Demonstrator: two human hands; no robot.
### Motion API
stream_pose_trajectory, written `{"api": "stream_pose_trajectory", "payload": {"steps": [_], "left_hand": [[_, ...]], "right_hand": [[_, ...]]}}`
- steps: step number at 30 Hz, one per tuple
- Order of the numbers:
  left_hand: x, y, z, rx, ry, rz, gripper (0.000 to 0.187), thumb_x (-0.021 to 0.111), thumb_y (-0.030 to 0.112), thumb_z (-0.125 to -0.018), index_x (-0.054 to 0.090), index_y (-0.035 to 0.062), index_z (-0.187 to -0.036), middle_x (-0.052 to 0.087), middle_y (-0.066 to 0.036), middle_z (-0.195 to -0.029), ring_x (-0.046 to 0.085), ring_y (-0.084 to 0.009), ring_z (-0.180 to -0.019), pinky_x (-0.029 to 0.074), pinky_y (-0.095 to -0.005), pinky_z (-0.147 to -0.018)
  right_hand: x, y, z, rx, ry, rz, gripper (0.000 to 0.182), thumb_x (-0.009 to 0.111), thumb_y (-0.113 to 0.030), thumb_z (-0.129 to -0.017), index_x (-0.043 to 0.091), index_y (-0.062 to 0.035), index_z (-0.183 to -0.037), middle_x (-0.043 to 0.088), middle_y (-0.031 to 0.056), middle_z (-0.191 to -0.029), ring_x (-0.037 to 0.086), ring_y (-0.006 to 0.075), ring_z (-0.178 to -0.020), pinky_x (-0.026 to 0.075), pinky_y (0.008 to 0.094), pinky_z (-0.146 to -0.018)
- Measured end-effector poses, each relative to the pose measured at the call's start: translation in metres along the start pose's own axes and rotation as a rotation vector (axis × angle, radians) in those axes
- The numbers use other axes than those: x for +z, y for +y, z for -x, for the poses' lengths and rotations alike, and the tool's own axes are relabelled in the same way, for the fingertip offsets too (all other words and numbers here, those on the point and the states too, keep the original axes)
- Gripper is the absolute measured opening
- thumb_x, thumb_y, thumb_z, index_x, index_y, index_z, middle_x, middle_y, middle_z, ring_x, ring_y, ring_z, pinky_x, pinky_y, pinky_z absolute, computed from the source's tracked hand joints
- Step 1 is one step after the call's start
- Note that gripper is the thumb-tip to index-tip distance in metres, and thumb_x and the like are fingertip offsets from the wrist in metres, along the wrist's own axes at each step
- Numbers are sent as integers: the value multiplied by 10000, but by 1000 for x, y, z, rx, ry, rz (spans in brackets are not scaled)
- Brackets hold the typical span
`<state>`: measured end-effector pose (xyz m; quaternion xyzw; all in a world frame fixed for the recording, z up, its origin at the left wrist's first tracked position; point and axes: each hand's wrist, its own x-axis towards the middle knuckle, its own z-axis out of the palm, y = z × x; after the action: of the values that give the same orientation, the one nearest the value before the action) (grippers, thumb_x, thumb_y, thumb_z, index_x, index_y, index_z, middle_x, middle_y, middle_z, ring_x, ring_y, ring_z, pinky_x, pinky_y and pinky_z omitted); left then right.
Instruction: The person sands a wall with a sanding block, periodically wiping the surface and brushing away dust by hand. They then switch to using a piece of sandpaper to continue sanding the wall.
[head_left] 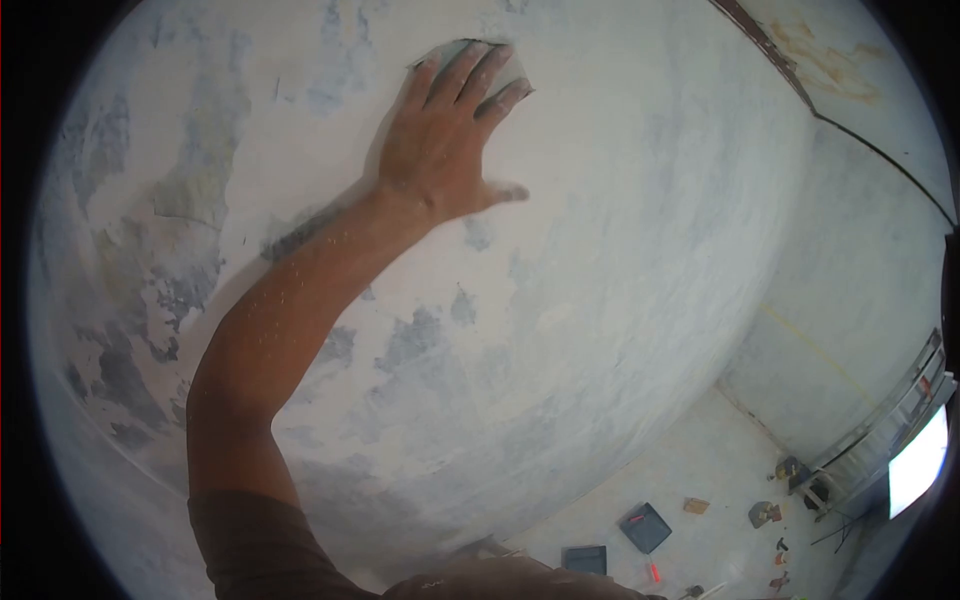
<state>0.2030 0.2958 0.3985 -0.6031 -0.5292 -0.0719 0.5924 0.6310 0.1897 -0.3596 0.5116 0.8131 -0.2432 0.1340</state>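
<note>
My left hand (440, 135) reaches up and lies against a patchy white and grey wall (620, 210). Its palm faces the wall, with the fingers spread and the thumb pointing right. Under the fingertips is a pale sheet that looks like sandpaper (516, 72), pressed flat between hand and wall. Only its corners and upper edge show past the fingers. Whitish dust coats the fingertips and speckles the forearm. My right hand is out of view.
On the floor below lie a dark tray with a red-handled tool (645, 527), another dark tray (584, 560) and several small items. A ladder (880, 420) leans at the right, near a bright opening (918, 463). The ceiling edge (770, 55) runs across the upper right.
</note>
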Motion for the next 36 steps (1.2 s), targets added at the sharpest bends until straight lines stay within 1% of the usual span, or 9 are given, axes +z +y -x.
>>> {"api": "stream_pose_trajectory", "payload": {"steps": [6,7,11,18,23,25,30,34,36], "left_hand": [[-18,8,90,-22,-224,105,1060,728,745,-640,339,283,-1511,193,-64,-1617,166,-273,-1486,157,-510,-1216],[-16,1,84,21,-190,19,1007,652,784,-695,324,307,-1518,211,-18,-1612,180,-240,-1484,163,-475,-1219],[-15,-15,15,-7,-78,18,1061,705,763,-666,324,264,-1521,174,-62,-1624,164,-280,-1488,140,-514,-1218],[-22,3,106,-16,-263,75,1078,697,770,-667,314,245,-1526,198,-79,-1610,190,-285,-1474,150,-523,-1209],[-13,-14,13,-28,-60,-7,1072,734,713,-671,310,232,-1529,201,-92,-1609,163,-279,-1485,173,-528,-1194],[-3,-1,-2,-202,22,64,1073,743,689,-687,296,205,-1533,191,-104,-1611,150,-288,-1490,173,-541,-1191],[0,17,74,-120,-200,104,1084,666,757,-718,253,198,-1550,141,-105,-1633,103,-307,-1505,152,-562,-1193],[-5,-33,-5,-45,-32,-57,1064,630,792,-720,260,239,-1550,149,-95,-1634,128,-309,-1503,137,-548,-1206],[-12,-34,-36,-196,64,-91,1064,615,804,-721,272,228,-1546,149,-102,-1634,140,-308,-1502,118,-545,-1212]], "right_hand": [[2,-2,-12,-28,-20,-2,329,648,-399,-870,678,-102,-1006,722,149,-1034,691,336,-1003,540,462,-827],[8,-8,-15,-31,-20,-13,329,647,-399,-870,678,-102,-1007,722,149,-1034,691,336,-1003,540,462,-827],[2,-34,-17,-26,-16,-26,329,644,-399,-872,678,-101,-1007,722,149,-1035,691,336,-1004,540,463,-828],[3,-38,-30,-34,-23,-27,329,638,-399,-875,678,-101,-1008,721,149,-1036,690,337,-1005,539,465,-828],[-9,-78,-38,-21,4,-65,329,634,-398,-877,678,-100,-1009,721,149,-1037,690,337,-1006,539,466,-829],[-10,-77,-49,-11,20,-69,329,633,-398,-878,678,-100,-1009,721,149,-1037,690,337,-1006,539,466,-829],[4,-70,-42,-10,-13,-74,329,629,-398,-880,678,-100,-1010,721,149,-1038,690,337,-1007,539,467,-829],[-11,-92,-55,6,20,-106,329,626,-398,-882,678,-99,-1010,721,149,-1039,689,338,-1008,539,468,-829],[-10,-95,-68,12,38,-120,329,624,-398,-883,678,-99,-1011,721,149,-1039,689,338,-1008,539,468,-829]]}}
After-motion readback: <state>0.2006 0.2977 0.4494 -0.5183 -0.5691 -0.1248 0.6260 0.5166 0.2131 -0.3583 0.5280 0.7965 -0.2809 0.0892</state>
